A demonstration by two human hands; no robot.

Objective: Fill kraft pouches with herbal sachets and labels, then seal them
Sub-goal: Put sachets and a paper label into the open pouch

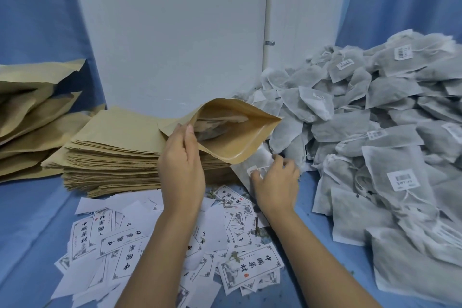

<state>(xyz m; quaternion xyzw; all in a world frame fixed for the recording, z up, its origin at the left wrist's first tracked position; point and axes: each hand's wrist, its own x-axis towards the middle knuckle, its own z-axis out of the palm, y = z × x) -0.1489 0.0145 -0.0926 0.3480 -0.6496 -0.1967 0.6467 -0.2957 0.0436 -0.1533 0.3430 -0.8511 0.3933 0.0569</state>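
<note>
My left hand (181, 157) grips the near rim of a kraft pouch (232, 142) and holds it up with its mouth gaping toward me. Grey herbal sachets show inside the pouch. Just below the pouch's right corner, my right hand (275, 180) pinches a white herbal sachet (255, 166) with a small tag. A big heap of grey-white sachets (375, 132) fills the right side. Printed paper labels (155, 240) lie scattered in front of me, under my forearms.
A stack of flat empty kraft pouches (112, 152) sits behind my left hand. Filled pouches (32, 112) are piled at the far left. Blue cloth (30, 220) covers the surface, with herb crumbs near the labels. A white wall stands behind.
</note>
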